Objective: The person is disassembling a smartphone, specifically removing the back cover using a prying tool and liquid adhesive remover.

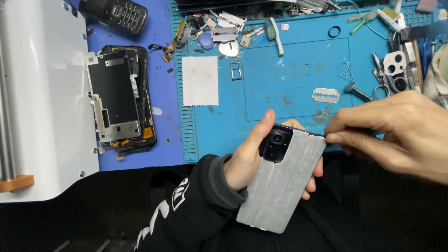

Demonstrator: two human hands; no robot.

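Observation:
My left hand (252, 156) grips a smartphone (284, 184) held back-up, its rear covered in grey tape with a black camera block at the upper left corner. The thumb lies along the phone's left edge and the fingertips show at its right edge. My right hand (396, 130) pinches a thin dark tool (313, 133) whose tip touches the phone's top right corner. A black sleeve with white print covers my left forearm.
A blue work mat (298, 84) carries a razor blade (325, 95), a white cloth square (200, 80), a SIM tray, small parts, scissors and tweezers. An opened phone (122, 98) lies to the left. A keypad phone (114, 14) rests at the back, a white machine (42, 98) far left.

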